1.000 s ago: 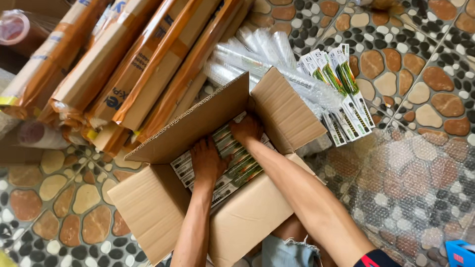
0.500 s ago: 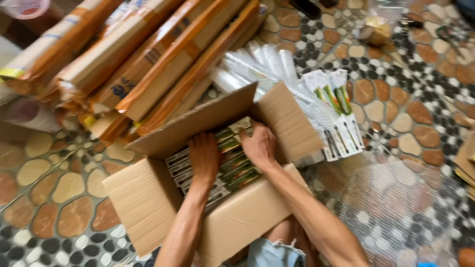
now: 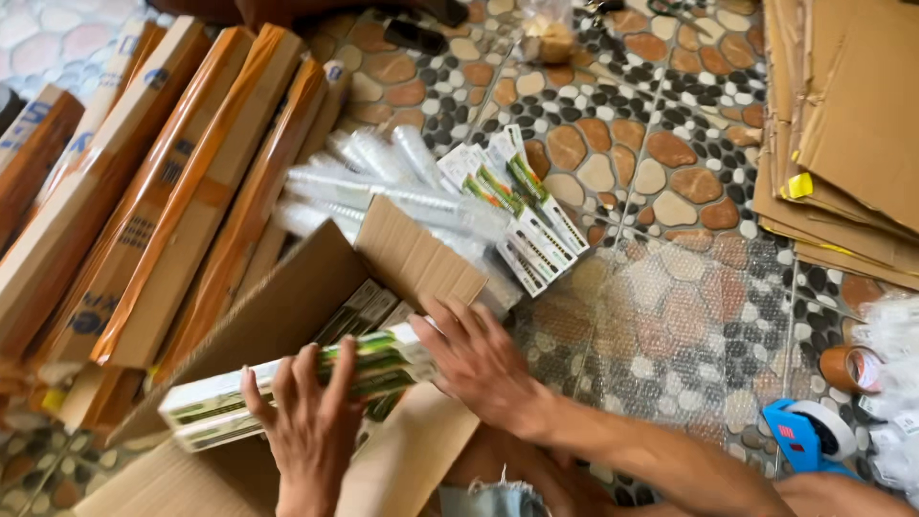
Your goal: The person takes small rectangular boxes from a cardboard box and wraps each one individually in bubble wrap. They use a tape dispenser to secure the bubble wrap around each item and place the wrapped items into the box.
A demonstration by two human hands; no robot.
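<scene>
While your two hands work over the open cardboard box [image 3: 287,316], they hold a small stack of long, flat white-and-green packs [image 3: 297,383] just above its mouth. Your left hand [image 3: 311,431] wraps the stack from below and in front, fingers curled up over its near edge, so that grip is clamped on the packs. Your right hand [image 3: 479,364] lies flat and spread on the stack's right end, fingers apart, pressing rather than closing round it.

The stack's long axis runs nearly level across the view, left to right, with the right end tilted a little higher and farther from you. The left end points toward the leaning orange-and-brown cartons [image 3: 163,191]; the right end points toward the box's raised flap [image 3: 412,254].

As to progress, judging from what shows: more packs of the same kind already lie inside the box [image 3: 369,306], dark and side by side beneath the stack, so the box seems partly filled. Another fan of the same packs [image 3: 526,211] lies outside on the pebble-patterned floor [image 3: 670,182], beyond the flap, next to clear plastic sleeves [image 3: 373,172].

Farther out, a sheet of bubble wrap [image 3: 670,325] covers the floor to your right. Flattened cardboard sheets [image 3: 842,124] are stacked at upper right. A blue tape dispenser [image 3: 804,436] and a brown tape roll [image 3: 850,369] sit near your right forearm.
</scene>
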